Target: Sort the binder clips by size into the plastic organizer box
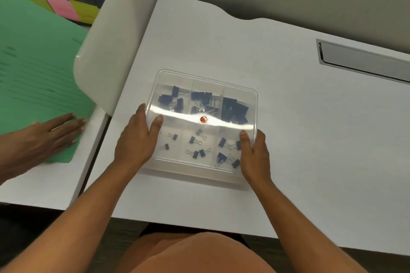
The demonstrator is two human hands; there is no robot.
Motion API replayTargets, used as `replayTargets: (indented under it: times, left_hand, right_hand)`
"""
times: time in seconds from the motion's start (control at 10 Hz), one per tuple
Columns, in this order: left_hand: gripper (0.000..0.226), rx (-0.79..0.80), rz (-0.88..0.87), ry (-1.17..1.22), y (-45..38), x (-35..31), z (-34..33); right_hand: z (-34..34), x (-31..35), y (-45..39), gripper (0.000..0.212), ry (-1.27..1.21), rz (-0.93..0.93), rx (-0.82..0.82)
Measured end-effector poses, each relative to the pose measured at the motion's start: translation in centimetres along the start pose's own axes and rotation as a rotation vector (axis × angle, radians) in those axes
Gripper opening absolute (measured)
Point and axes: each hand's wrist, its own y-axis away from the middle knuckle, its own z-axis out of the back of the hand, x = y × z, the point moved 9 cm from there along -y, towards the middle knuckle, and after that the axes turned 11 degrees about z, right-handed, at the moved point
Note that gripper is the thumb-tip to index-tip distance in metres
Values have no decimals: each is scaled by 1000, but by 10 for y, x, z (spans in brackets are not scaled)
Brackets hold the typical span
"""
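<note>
Head view: binder clips point(200, 122) lie sorted by size in the lidded plastic organizer box point(248, 95) on the desk point(288, 117). Left hand point(135, 139) and right hand point(255, 153) grip its sides, thumbs pressing the lid. Sorting appears complete.

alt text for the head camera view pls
Left hand and right hand grip the sides of a lidded clear plastic organizer box of black binder clips sorted by size, on a white desk.
</note>
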Motion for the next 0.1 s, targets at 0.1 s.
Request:
replayTargets:
  times: [0.1]
  left_hand:
    - [89, 47, 25, -18, -1, -2, 4]
  right_hand:
    - [1, -4, -3, 61, -71, -108, 55]
